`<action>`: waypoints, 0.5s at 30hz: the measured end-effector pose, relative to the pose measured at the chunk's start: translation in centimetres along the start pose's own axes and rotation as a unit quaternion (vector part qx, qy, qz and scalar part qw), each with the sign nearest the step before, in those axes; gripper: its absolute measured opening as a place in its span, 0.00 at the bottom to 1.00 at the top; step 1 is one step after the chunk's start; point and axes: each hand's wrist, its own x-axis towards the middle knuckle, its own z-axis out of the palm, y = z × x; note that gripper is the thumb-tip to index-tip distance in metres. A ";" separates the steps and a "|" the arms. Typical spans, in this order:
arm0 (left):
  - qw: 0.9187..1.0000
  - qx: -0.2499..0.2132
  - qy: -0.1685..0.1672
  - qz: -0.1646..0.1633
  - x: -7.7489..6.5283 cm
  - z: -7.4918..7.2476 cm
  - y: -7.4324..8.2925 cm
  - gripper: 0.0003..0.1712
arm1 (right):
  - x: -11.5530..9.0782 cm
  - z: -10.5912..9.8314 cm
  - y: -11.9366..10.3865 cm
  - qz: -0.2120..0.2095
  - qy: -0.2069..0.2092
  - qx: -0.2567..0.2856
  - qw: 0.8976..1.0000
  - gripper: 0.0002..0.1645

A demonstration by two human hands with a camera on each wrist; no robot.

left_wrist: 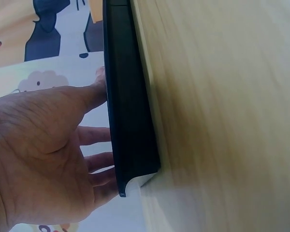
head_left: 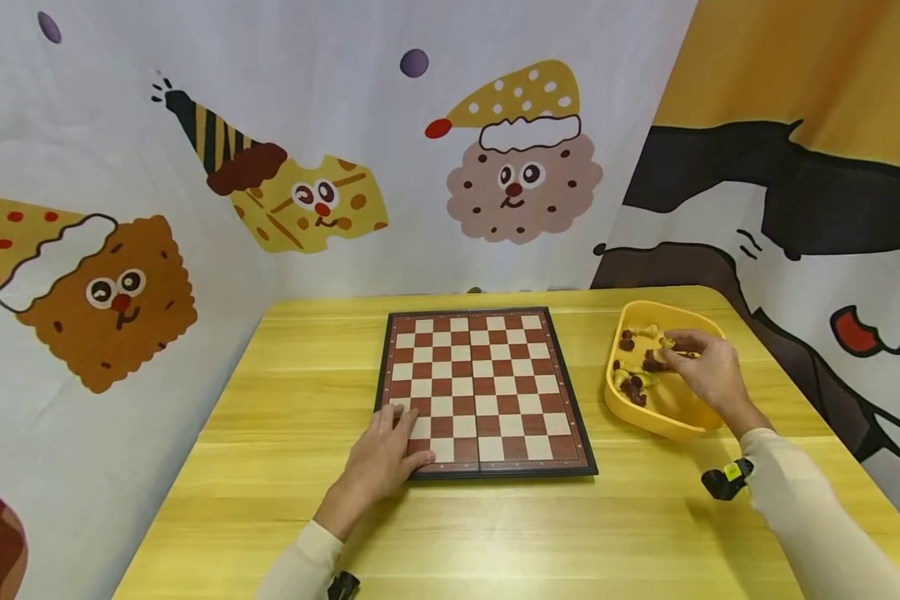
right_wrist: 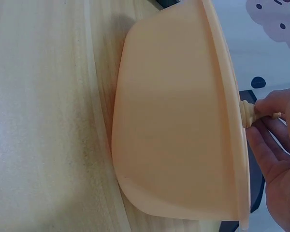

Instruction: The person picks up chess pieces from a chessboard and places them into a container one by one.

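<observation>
A checkered chessboard [head_left: 483, 392] in brown and cream lies flat on the table. My left hand [head_left: 378, 458] rests on its near left corner, fingers fairly straight over the squares; the left wrist view shows the board's dark side edge [left_wrist: 130, 101] beside the palm. At the right, my right hand [head_left: 708, 375] is over a yellow plastic tub [head_left: 671, 423]. Between its thumb and fingers it pinches a pale chess piece [right_wrist: 247, 114], whose base shows just above the tub's rim in the right wrist view. Brown and pale chess pieces [head_left: 633, 387] lie jumbled inside the tub.
The yellow wood-grain table [head_left: 487, 533] extends in front of the board and to its left. A printed cartoon curtain [head_left: 412, 267] hangs along the table's far edge and sides. A strip of table separates the board from the tub.
</observation>
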 end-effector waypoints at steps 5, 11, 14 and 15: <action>1.000 -0.006 -0.015 -0.014 -0.1 -0.1 0.1 0.39 | -0.5 0.3 -0.1 -0.007 -0.009 -0.001 1.000 0.18; 1.000 0.002 -0.012 -0.015 0.0 -0.1 0.2 0.40 | -0.9 0.9 -0.4 -0.019 -0.015 0.017 1.000 0.18; 1.000 0.001 -0.013 -0.018 0.1 -0.1 0.3 0.40 | -0.9 0.9 -0.5 -0.018 -0.013 0.018 1.000 0.17; 1.000 0.003 -0.014 -0.019 0.1 -0.2 0.3 0.40 | -0.9 0.9 -0.5 -0.018 -0.013 0.019 1.000 0.17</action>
